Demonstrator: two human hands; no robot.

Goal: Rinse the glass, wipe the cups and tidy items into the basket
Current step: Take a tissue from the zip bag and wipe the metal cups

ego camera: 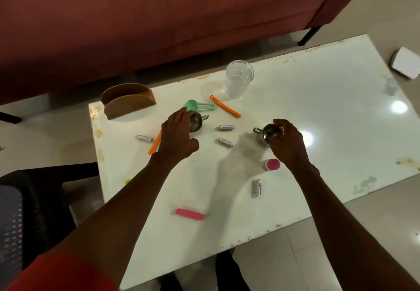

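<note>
Two small steel cups with handles are on the white table (318, 109). My left hand (178, 137) reaches over the left steel cup (197, 121); its fingers lie on the cup's near rim and the thumb is spread away from it. My right hand (288, 143) grips the right steel cup (270, 132) from above, slightly off the table with its shadow underneath. A clear glass (238, 79) partly filled with water stands at the far edge. The brown basket (129, 103) sits at the far left corner.
A green scoop (200, 105), two orange clips (225, 106) (155, 143), several batteries (226, 127), a pink clip (189, 214) and a small pink-lidded jar (271, 164) are scattered on the table. A maroon sofa (159, 18) stands behind it and a dark chair (34, 200) at the left.
</note>
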